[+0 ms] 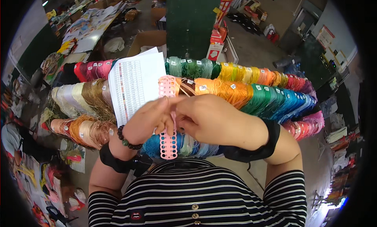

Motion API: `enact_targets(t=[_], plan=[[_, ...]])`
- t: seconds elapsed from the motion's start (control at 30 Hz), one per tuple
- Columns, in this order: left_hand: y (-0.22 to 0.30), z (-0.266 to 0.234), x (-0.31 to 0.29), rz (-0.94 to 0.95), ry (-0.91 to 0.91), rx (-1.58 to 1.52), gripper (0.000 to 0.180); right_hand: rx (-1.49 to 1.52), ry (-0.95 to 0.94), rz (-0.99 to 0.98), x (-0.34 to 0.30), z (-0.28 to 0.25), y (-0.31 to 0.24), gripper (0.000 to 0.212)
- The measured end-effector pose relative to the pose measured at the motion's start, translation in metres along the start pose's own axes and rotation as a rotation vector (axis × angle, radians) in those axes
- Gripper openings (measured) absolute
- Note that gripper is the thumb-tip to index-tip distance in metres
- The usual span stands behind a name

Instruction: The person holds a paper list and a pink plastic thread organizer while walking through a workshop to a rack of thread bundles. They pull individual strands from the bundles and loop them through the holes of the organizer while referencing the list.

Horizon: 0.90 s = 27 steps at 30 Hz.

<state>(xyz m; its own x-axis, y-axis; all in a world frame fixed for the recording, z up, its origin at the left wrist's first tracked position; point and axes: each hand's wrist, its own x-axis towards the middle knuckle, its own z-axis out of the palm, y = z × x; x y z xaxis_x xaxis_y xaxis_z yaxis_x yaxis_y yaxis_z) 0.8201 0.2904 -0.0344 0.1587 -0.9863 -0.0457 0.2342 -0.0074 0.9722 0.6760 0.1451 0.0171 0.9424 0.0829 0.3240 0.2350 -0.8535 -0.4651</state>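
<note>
Pink strip: here it is, the perforated pink strip [168,144], running lengthwise right at the meeting point of the two hands, its upper end poking out beyond them and its lower end showing on the wearer's side, holes down both long edges.
Left hand: in from the left goes the left hand [151,119], fingers curled and overlapping the strip's middle stretch; whether they pinch it, I can't tell.
Right hand: and the right hand [208,115] comes across from the other side, back of the hand up, fingers bent inward, just beside the strip's right edge; what those fingertips grip is hidden.
Hands together: they meet over the strip's middle, covering that part of it.
Tan strands: a few tan strands [188,89] slant between the strip's upper part and the right hand.
Paper sheets: printed paper sheets [151,78] lie on the thread to the left of the strip's upper end, beyond the left hand.
Thread rows: colour everywhere, with orange thread [226,90] beyond the right hand, blue thread [187,146] beside the strip's lower end, yellow thread [235,72] in the far row.
Wrists: dark beaded bracelet [125,142] on the left.
Background: a dark green pillar [192,27] rises behind the rows.
</note>
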Motion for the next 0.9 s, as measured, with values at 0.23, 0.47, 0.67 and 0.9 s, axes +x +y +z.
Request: enact_targets(t=[0.23, 0.47, 0.67, 0.9], plan=[[-0.032, -0.006, 0.007, -0.108, -0.005, -0.026, 0.030, 0.260, 0.010, 0.290, -0.023, -0.005, 0.021, 0.005], [-0.065, -0.013, 0.014, 0.200, 0.219, 0.365, 0.017, 0.885, 0.040, 0.237, -0.017, 0.036, 0.065, 0.011], [-0.068, -0.071, 0.032, 0.002, 0.353, 0.358, 0.024, 1.416, 0.114, 0.506, 0.025, 0.050, 0.100, 0.019], [-0.053, -0.099, 0.067, -0.236, 0.558, 0.194, 0.027, 0.649, 0.214, 0.604, 0.061, 0.120, 0.154, 0.022]])
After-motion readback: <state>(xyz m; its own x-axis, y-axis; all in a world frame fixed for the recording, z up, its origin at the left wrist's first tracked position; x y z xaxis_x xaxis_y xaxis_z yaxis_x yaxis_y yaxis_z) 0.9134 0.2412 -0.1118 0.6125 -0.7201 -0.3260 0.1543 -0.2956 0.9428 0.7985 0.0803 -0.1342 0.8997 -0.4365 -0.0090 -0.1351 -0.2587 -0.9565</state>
